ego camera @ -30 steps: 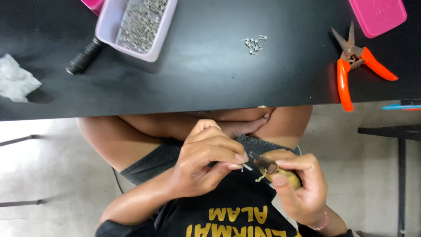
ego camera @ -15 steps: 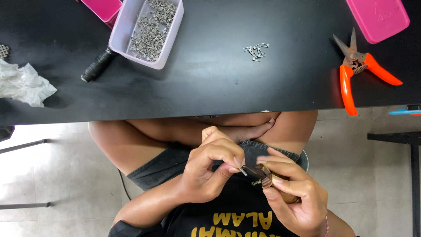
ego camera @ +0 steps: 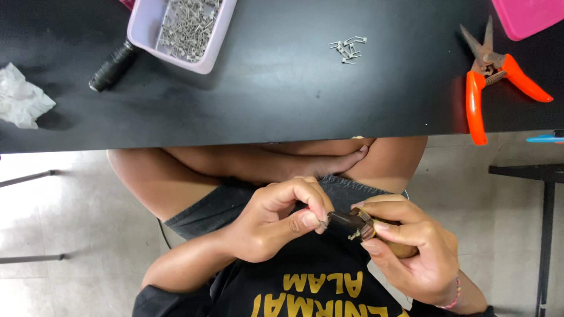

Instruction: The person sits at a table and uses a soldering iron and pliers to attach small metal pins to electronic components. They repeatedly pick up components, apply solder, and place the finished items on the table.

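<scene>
gripping a dark cylinder [ego camera: 346,225]: right hand [ego camera: 411,255]; left hand [ego camera: 276,220] pinching its tip

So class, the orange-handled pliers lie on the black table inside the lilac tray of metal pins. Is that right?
Not quite. The orange-handled pliers lie on the bare black table at its right end, far from the lilac tray of metal pins. The head view shows this.
</scene>
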